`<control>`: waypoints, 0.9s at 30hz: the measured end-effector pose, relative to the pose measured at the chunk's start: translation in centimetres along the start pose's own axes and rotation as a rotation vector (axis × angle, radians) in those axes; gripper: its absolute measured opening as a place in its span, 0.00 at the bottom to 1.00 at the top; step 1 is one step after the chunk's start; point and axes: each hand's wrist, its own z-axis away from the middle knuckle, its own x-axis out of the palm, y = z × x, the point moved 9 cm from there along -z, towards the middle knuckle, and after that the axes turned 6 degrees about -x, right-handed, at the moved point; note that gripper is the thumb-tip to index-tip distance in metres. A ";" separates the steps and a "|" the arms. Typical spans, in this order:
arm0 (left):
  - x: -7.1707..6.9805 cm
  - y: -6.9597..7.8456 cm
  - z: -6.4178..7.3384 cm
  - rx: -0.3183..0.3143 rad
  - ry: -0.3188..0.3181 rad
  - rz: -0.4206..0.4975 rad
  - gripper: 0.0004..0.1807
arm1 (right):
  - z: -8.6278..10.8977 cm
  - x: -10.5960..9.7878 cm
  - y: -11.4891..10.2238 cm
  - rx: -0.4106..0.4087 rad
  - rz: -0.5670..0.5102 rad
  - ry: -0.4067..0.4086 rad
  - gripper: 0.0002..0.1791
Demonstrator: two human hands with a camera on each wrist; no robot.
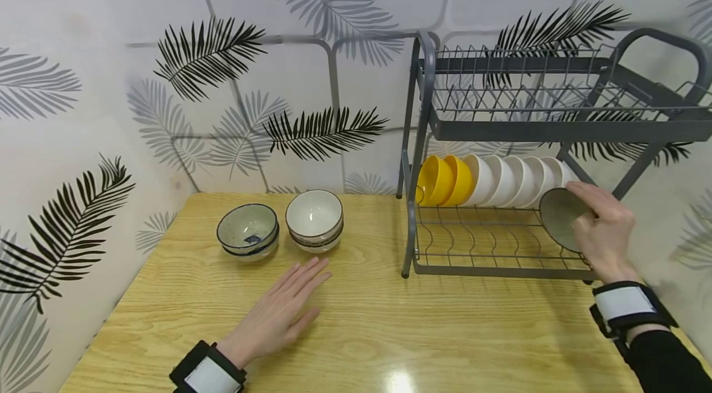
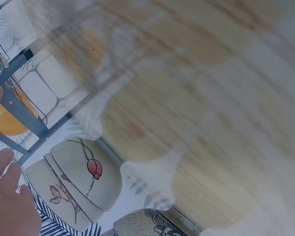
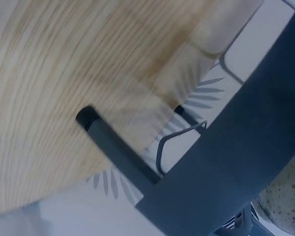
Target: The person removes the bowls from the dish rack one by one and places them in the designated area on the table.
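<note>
My right hand (image 1: 603, 226) grips a grey-green bowl (image 1: 560, 220) by its right side. The bowl stands tilted on edge at the right end of the dish rack's lower tier. Speckles show on its outer wall (image 3: 282, 196) in the right wrist view, where only a sliver of fingers appears. My left hand (image 1: 283, 312) is stretched flat over the table, fingers extended and holding nothing. Just beyond its fingertips sits a stack of white bowls (image 1: 314, 214), painted with a red flower (image 2: 94, 168). Left of that stack are nested grey-green bowls (image 1: 247, 229).
Two yellow bowls (image 1: 436, 181) and several white bowls (image 1: 503, 181) stand in a row at the back of the lower tier. The dark metal dish rack (image 1: 567, 131) has an upper wire tier above them. A leaf-patterned wall (image 1: 300, 84) borders the wooden table (image 1: 356, 331).
</note>
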 end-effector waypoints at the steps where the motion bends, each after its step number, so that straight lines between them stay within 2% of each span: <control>1: 0.0 0.0 0.0 0.000 -0.002 0.003 0.37 | 0.0 -0.1 0.0 0.015 -0.017 0.010 0.30; 4: -0.2 0.2 -0.1 0.012 0.016 0.012 0.37 | 0.3 -0.2 0.4 0.095 -0.060 0.021 0.31; 8: -0.4 0.4 -0.1 0.033 0.036 0.029 0.37 | 0.8 -0.2 1.3 0.283 -0.073 0.010 0.32; 11: -0.5 0.5 -0.2 0.041 0.024 0.031 0.38 | 1.2 -0.2 1.9 0.414 -0.070 0.002 0.34; 14: -0.4 0.5 -0.2 0.034 0.006 0.031 0.38 | 1.6 -0.1 2.5 0.531 -0.080 -0.026 0.35; 19: -0.4 0.6 -0.2 0.030 0.001 0.036 0.37 | 2.6 0.7 3.3 0.789 -0.149 -0.102 0.35; 21: -0.4 0.7 -0.3 0.041 0.005 0.033 0.38 | 3.0 1.0 3.4 0.894 -0.198 -0.130 0.36; 23: -0.5 0.9 -0.3 0.048 0.007 0.034 0.38 | 3.3 1.2 3.3 0.966 -0.245 -0.159 0.37; 27: -0.7 1.2 -0.3 0.059 0.028 0.047 0.37 | 4.1 1.8 2.7 1.083 -0.421 -0.188 0.38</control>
